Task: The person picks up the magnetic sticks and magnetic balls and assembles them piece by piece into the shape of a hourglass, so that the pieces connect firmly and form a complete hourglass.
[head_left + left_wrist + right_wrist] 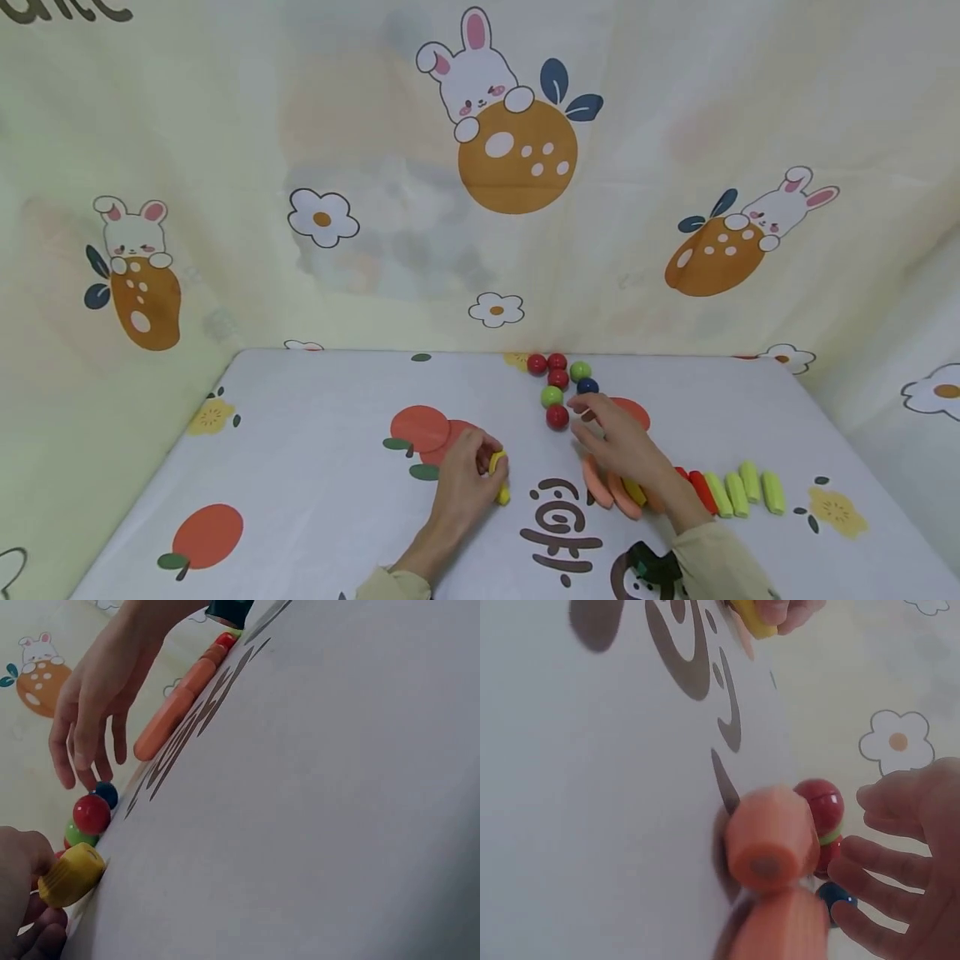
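Note:
My left hand [459,496] pinches a small yellow, slightly curved piece [503,493] between thumb and fingers, just above or on the white tabletop. In the left wrist view the yellow piece [73,875] shows ridged sides and a blunt end. My right hand [626,446] hovers with its fingers spread and loosely bent, holding nothing. Its fingertips are nearest to a dark blue ball [587,385] and a red ball [557,417]. Below that hand lie several orange curved pieces [622,498], partly hidden by the wrist; a second yellow piece [634,492] shows among them.
More shiny red balls [537,364] and green balls [551,397] cluster at the table's back. To the right lie red sticks [702,492] and several pale green sticks [750,481]. A dark green and black object [654,563] sits by the right sleeve. A printed cloth [360,283] hangs behind.

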`<state>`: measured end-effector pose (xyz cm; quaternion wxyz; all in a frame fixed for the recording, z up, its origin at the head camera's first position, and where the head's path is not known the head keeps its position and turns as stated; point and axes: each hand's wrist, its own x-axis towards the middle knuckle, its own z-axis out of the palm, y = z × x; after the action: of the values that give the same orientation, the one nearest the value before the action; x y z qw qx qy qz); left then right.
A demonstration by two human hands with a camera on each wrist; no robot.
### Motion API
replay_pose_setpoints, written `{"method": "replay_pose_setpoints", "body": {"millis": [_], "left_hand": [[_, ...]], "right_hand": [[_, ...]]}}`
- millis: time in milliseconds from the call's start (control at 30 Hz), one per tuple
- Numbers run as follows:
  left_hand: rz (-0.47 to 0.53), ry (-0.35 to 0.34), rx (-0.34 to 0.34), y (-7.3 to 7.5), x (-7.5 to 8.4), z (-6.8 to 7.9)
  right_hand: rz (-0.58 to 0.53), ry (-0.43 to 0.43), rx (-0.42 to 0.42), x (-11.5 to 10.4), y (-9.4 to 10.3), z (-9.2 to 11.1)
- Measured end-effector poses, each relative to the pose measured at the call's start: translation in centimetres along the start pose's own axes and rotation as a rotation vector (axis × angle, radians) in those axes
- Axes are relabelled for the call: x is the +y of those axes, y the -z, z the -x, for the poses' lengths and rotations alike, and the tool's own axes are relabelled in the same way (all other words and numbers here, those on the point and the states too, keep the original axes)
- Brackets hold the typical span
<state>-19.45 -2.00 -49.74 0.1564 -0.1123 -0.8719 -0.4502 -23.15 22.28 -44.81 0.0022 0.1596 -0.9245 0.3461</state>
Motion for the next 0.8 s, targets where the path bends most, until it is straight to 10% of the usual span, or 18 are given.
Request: {"method": "replay_pose_setpoints", "body": {"millis": [800], "left_hand": [[-0.109, -0.028, -0.011, 0.4, -0.1, 0.2]], "right_hand": [[0.114, -0.102, 0.024, -0.8, -2.3, -2.1]]}}
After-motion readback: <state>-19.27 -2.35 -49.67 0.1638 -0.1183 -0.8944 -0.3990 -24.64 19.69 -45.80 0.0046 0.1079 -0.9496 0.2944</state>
